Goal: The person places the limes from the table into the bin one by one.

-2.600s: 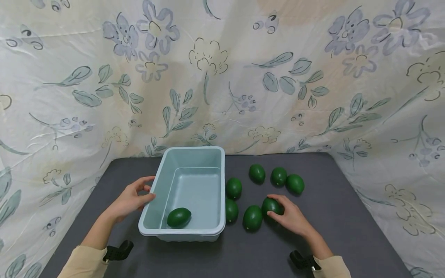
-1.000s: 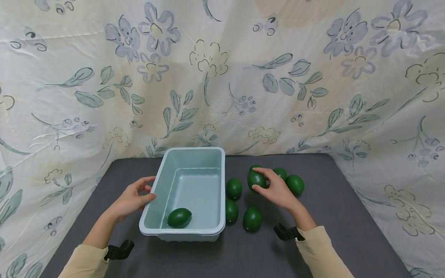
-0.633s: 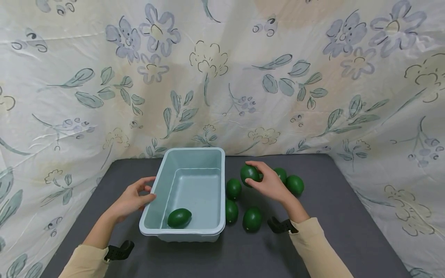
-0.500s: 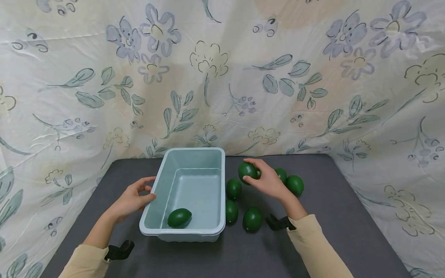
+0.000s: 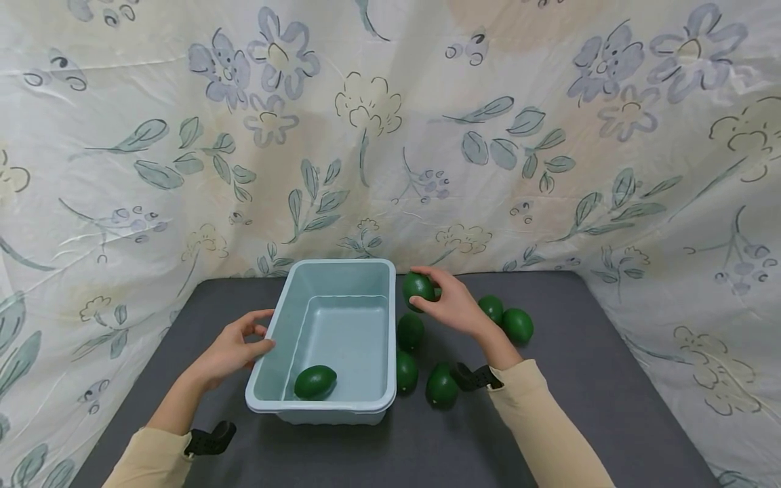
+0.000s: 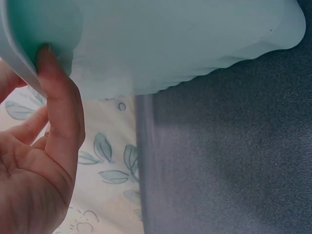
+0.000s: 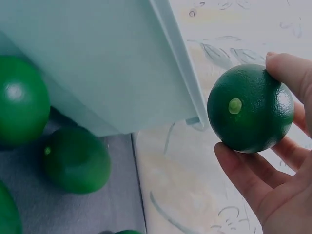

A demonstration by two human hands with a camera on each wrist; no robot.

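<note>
My left hand (image 5: pixel 234 346) pinches the left rim of a pale blue plastic tub (image 5: pixel 348 407); in the left wrist view its fingers (image 6: pixel 61 107) wrap over the rim. Inside the tub, near its front left, lies one dark green avocado (image 5: pixel 314 383). My right hand (image 5: pixel 451 303) holds another avocado (image 7: pixel 251 108) between thumb and fingertips, raised beside the tub's back right corner. Below it, one avocado (image 5: pixel 411 331) and a second avocado (image 5: pixel 406 371) lie along the tub's right wall. One more avocado (image 5: pixel 442 386) is partly covered by the black right wrist strap.
Two avocados (image 5: pixel 517 326) sit together farther right on the dark grey table (image 5: pixel 586 379). Another is mostly hidden behind my right hand. A floral cloth (image 5: pixel 390 135) hangs behind the table and along both sides.
My right hand has gripped an avocado from the right group, lifted it, and moved it back and left toward the tub. My left hand stays on the rim.
</note>
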